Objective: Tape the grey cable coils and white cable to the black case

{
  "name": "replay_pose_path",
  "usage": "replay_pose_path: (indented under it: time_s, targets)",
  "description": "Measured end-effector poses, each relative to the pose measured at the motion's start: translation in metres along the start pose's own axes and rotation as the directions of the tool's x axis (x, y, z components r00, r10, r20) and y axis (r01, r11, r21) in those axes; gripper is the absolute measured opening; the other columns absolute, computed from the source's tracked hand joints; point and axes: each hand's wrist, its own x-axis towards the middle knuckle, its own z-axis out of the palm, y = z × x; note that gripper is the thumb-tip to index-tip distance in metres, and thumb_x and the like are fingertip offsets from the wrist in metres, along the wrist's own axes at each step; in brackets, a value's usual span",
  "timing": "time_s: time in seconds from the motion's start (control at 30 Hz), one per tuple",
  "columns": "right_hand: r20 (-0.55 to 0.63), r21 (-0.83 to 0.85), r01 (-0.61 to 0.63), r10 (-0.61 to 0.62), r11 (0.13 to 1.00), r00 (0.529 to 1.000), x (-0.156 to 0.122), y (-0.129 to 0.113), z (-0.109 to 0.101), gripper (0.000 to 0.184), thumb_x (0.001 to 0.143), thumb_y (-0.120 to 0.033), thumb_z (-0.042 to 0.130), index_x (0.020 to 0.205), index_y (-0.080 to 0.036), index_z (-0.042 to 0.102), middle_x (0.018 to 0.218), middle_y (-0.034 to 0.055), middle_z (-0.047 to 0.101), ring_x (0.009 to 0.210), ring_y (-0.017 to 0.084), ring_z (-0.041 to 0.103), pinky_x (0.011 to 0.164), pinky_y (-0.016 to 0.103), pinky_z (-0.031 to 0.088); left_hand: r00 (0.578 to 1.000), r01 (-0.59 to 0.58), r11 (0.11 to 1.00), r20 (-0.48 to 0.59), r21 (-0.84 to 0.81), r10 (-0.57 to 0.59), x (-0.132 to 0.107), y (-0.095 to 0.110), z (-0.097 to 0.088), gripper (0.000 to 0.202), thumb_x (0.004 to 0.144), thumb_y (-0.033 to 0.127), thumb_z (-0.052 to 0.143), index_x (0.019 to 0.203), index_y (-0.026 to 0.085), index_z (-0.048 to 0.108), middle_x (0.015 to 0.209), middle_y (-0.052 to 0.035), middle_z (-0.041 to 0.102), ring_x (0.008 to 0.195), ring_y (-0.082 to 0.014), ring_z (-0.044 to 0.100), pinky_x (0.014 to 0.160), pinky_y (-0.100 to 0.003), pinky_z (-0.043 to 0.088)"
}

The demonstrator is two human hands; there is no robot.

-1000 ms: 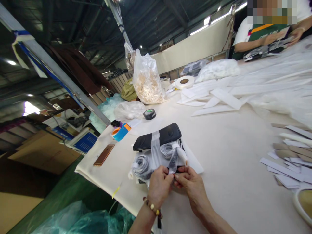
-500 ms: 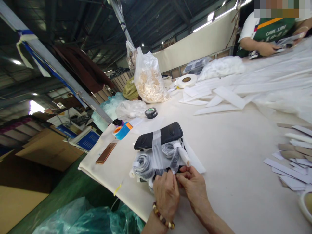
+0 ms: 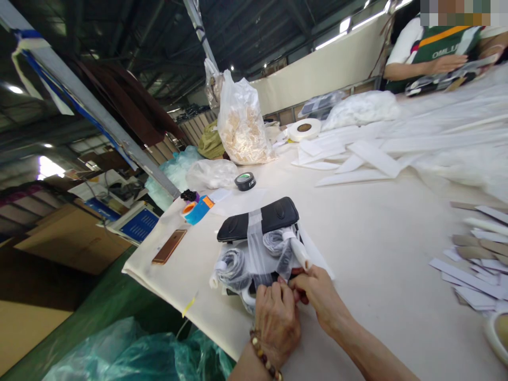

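A black leather-like item [image 3: 257,219] with rounded ends lies on the table, crossed by a strip of clear plastic wrap [image 3: 257,243]. In front of it sit two grey coils wrapped in clear plastic, a left coil [image 3: 233,269] and a right coil [image 3: 278,242]. Beside the right coil is a white-wrapped tube [image 3: 298,251]. My left hand [image 3: 277,317], wearing a bead bracelet, is closed with curled fingers at the bundle's near edge. Close against it, my right hand [image 3: 317,291] pinches at the same edge. Whatever the fingertips hold is hidden.
Left of the bundle lie a phone [image 3: 169,246], a blue tape roll [image 3: 197,210] and a black tape roll [image 3: 245,181]. A stuffed clear bag [image 3: 244,121] stands behind. White strips [image 3: 470,283] lie at right. A co-worker [image 3: 444,58] handles something across the table.
My right hand has shifted slightly, its fingers curled more and its forearm swung to the right. My left hand stays at the bundle's near edge, a little lower and further right.
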Motion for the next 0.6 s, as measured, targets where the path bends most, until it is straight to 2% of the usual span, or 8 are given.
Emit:
replay_pose_path:
  time_s: [0.17,0.4,0.5,0.6]
  targets:
    - [0.064,-0.055,-0.054,0.058,0.997,0.996,0.001,-0.01,-0.004,0.013,0.046,-0.016,0.049,0.059,-0.017,0.052,0.03,-0.0046,0.043,0.031,0.009,0.034,0.036,0.022,0.018,0.997,-0.021,0.998,-0.072,0.053,0.024,0.0,-0.004,0.003,0.024,0.084,0.0,0.03,0.091,0.004,0.053,0.063,-0.0038,0.051,0.054,-0.0165,0.048,0.053,-0.031,0.033]
    - [0.111,-0.081,0.013,-0.004,0.997,0.994,0.006,-0.003,-0.01,0.008,0.051,-0.018,0.051,0.059,-0.018,0.051,0.031,-0.0069,0.041,0.032,0.008,0.035,0.037,0.021,0.02,0.994,0.053,0.997,-0.096,-0.061,-0.058,0.001,-0.008,0.005,0.031,0.089,0.005,0.024,0.088,0.01,0.054,0.062,-0.0026,0.054,0.058,-0.016,0.052,0.057,-0.03,0.034]
    - [0.114,-0.086,0.039,-0.029,0.996,0.993,0.004,0.001,-0.011,0.016,0.053,-0.02,0.048,0.067,-0.017,0.054,0.037,-0.0044,0.051,0.036,0.009,0.041,0.039,0.02,0.024,0.99,0.097,0.992,-0.094,-0.081,-0.104,0.001,-0.01,0.006,0.027,0.09,0.008,0.028,0.086,0.011,0.055,0.06,-0.0015,0.053,0.055,-0.0155,0.051,0.057,-0.029,0.034]
    - [0.051,-0.113,0.074,-0.068,0.991,0.996,-0.013,0.0,-0.024,0.032,0.054,-0.021,0.042,0.082,-0.016,0.055,0.06,0.0001,0.064,0.04,0.01,0.048,0.04,0.021,0.03,0.985,0.093,0.985,-0.131,-0.147,-0.112,0.0,-0.013,0.0,0.028,0.09,0.01,0.029,0.085,0.012,0.057,0.058,-0.0014,0.054,0.054,-0.0152,0.051,0.056,-0.029,0.034]
